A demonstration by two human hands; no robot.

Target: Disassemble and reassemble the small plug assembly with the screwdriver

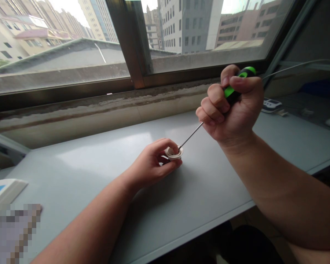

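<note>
My left hand point(154, 157) grips a small round white fitting, cup-shaped with a flared rim point(175, 156), against the table; it looks like a lamp socket, though I cannot be sure. In my raised right hand point(231, 102) is a screwdriver with a green and black handle point(232, 91), fingers wrapped round it. Its thin metal shaft point(191, 135) slants down to the left, and the tip reaches inside the rim of the fitting. What the tip touches in there is hidden.
The pale table point(85, 172) runs below a window point(137, 80). A white box with a blue panel point(5, 189) and a pixelated item point(13, 233) lie at the left. Toward the back right sits a dark and white device point(271, 105). The table's front edge point(198, 231) is near me.
</note>
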